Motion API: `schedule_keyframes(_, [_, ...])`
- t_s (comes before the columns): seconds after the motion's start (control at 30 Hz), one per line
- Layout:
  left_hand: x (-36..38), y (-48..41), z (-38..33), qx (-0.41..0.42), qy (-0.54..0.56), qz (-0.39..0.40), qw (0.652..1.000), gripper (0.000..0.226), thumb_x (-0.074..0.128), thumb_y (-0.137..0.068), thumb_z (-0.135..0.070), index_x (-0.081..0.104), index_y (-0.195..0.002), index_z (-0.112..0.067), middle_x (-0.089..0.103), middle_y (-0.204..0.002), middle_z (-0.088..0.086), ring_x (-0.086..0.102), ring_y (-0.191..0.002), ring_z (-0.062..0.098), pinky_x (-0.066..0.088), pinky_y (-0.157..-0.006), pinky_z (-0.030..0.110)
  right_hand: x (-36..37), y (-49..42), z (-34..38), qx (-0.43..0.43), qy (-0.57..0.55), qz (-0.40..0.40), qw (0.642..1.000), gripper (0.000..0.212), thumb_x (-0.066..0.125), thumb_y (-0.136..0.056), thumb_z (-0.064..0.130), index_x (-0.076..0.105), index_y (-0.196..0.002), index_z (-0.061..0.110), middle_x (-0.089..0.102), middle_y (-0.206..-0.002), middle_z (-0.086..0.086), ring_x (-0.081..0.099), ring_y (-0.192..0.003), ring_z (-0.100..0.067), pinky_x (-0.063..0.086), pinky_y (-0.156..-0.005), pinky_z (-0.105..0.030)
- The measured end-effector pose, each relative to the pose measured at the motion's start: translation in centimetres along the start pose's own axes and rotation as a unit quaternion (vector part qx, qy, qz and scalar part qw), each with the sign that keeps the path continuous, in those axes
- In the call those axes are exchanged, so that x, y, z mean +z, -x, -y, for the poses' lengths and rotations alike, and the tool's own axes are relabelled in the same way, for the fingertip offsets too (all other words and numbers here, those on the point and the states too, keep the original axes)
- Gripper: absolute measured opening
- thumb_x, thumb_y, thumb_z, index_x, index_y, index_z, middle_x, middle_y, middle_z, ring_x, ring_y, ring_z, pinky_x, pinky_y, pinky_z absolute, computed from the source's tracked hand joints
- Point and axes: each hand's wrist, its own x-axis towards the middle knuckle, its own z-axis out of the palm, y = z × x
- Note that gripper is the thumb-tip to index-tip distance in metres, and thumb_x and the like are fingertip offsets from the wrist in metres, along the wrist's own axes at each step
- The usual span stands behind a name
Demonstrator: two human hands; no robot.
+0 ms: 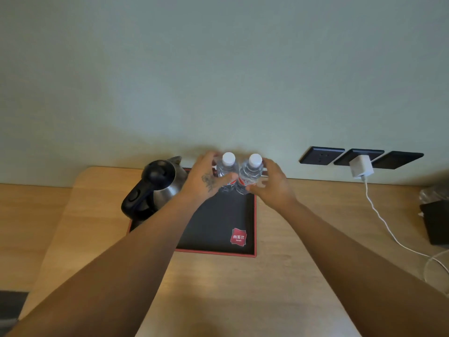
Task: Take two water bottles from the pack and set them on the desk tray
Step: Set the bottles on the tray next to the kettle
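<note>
Two small clear water bottles with white caps stand upright side by side at the far end of the black, red-rimmed desk tray (218,222). My left hand (206,177) wraps around the left bottle (227,170), thumb across its front. My right hand (272,183) holds the right bottle (251,171) from its right side, fingers curled behind it. The bottles touch each other. No bottle pack is in view.
A steel kettle (155,184) with a black handle stands on the tray's left part, close to my left wrist. Wall sockets with a white charger (360,167) and its cable (386,227) lie to the right. A dark object (436,222) sits at the desk's right edge.
</note>
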Motion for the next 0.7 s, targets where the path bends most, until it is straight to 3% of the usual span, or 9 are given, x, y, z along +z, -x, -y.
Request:
schedule_keyframes(0.07, [1.4, 0.5, 1.7, -0.042, 0.054, 0.029, 0.997, 0.068, 0.092, -0.082, -0.013, 0.053, -0.138, -0.005, 0.065, -0.12, 0.005, 0.069, -0.104, 0.021, 0.058, -0.081, 0.014, 1.4, -0.1, -1.2, 0.028, 0.021, 0.003, 0.999, 0.088, 0.095, -0.077, 0.023, 0.047, -0.15, 0.018, 0.059, -0.142, -0.01, 0.064, -0.125, -0.03, 0.057, -0.104, -0.053])
schedule_keyframes(0.17, [3.0, 0.7, 3.7, -0.105, 0.055, 0.039, 0.992, 0.062, 0.088, -0.086, -0.011, 0.053, -0.138, -0.006, 0.072, -0.129, 0.01, 0.073, -0.107, 0.024, 0.06, -0.097, 0.035, 3.0, -0.4, -2.4, 0.058, 0.038, 0.003, 0.998, 0.083, 0.093, -0.08, 0.03, 0.046, -0.147, 0.014, 0.062, -0.142, -0.011, 0.066, -0.125, -0.031, 0.059, -0.103, -0.05])
schedule_keyframes(0.2, [3.3, 0.5, 4.3, -0.116, 0.042, 0.037, 0.992, 0.06, 0.087, -0.087, -0.016, 0.056, -0.138, -0.008, 0.072, -0.131, 0.007, 0.074, -0.107, 0.022, 0.06, -0.095, 0.034, 3.4, -0.6, -2.7, 0.066, 0.035, -0.001, 0.997, 0.081, 0.093, -0.081, 0.031, 0.047, -0.146, 0.014, 0.063, -0.141, -0.011, 0.067, -0.125, -0.032, 0.059, -0.102, -0.048])
schedule_keyframes(0.3, [3.4, 0.1, 5.2, -0.119, 0.033, 0.012, 0.992, 0.056, 0.088, -0.087, -0.027, 0.065, -0.137, -0.015, 0.075, -0.126, -0.003, 0.073, -0.089, 0.002, 0.05, -0.077, 0.012, 4.0, -1.3, -3.2, 0.061, 0.03, -0.025, 0.997, 0.077, 0.093, -0.081, 0.03, 0.049, -0.142, 0.012, 0.068, -0.136, -0.012, 0.07, -0.119, -0.033, 0.061, -0.097, -0.046])
schedule_keyframes(0.37, [3.4, -0.1, 5.3, -0.113, 0.044, 0.011, 0.993, 0.056, 0.089, -0.086, -0.027, 0.067, -0.136, -0.016, 0.076, -0.126, -0.004, 0.074, -0.089, 0.001, 0.054, -0.082, 0.015, 4.1, -1.7, -3.4, 0.049, 0.022, -0.032, 0.998, 0.073, 0.092, -0.082, 0.031, 0.051, -0.141, 0.014, 0.07, -0.133, -0.012, 0.072, -0.116, -0.032, 0.062, -0.096, -0.049])
schedule_keyframes(0.43, [3.2, -0.2, 5.3, -0.106, 0.055, 0.019, 0.993, 0.054, 0.089, -0.086, -0.024, 0.068, -0.135, -0.013, 0.078, -0.128, 0.0, 0.078, -0.102, 0.012, 0.059, -0.095, 0.026, 4.0, -1.9, -3.5, 0.041, 0.009, -0.031, 0.999, 0.071, 0.09, -0.085, 0.029, 0.051, -0.143, 0.016, 0.072, -0.134, -0.011, 0.073, -0.117, -0.032, 0.062, -0.098, -0.052])
schedule_keyframes(0.47, [3.0, -0.4, 5.2, -0.101, 0.055, 0.026, 0.993, 0.054, 0.088, -0.087, -0.023, 0.068, -0.135, -0.013, 0.078, -0.129, 0.001, 0.077, -0.106, 0.014, 0.058, -0.096, 0.025, 3.8, -1.9, -3.5, 0.04, 0.003, -0.029, 0.999, 0.07, 0.089, -0.087, 0.029, 0.051, -0.145, 0.018, 0.072, -0.136, -0.01, 0.073, -0.118, -0.032, 0.061, -0.1, -0.052])
schedule_keyframes(0.57, [2.9, -0.9, 5.4, -0.095, 0.04, 0.043, 0.994, 0.054, 0.089, -0.086, -0.023, 0.069, -0.136, -0.015, 0.077, -0.131, 0.001, 0.074, -0.095, 0.002, 0.051, -0.078, 0.003, 3.5, -2.1, -3.7, 0.039, -0.008, -0.019, 0.999, 0.068, 0.086, -0.091, 0.026, 0.05, -0.148, 0.021, 0.072, -0.14, -0.009, 0.073, -0.123, -0.031, 0.06, -0.104, -0.05])
schedule_keyframes(0.7, [3.0, -1.3, 5.5, -0.098, 0.04, 0.048, 0.993, 0.053, 0.09, -0.085, -0.023, 0.07, -0.134, -0.017, 0.078, -0.128, -0.002, 0.07, -0.079, -0.019, 0.047, -0.076, 0.002, 2.8, -2.4, -3.8, 0.039, 0.005, 0.003, 0.999, 0.068, 0.083, -0.093, 0.026, 0.048, -0.152, 0.023, 0.071, -0.144, -0.007, 0.07, -0.129, -0.03, 0.058, -0.108, -0.054])
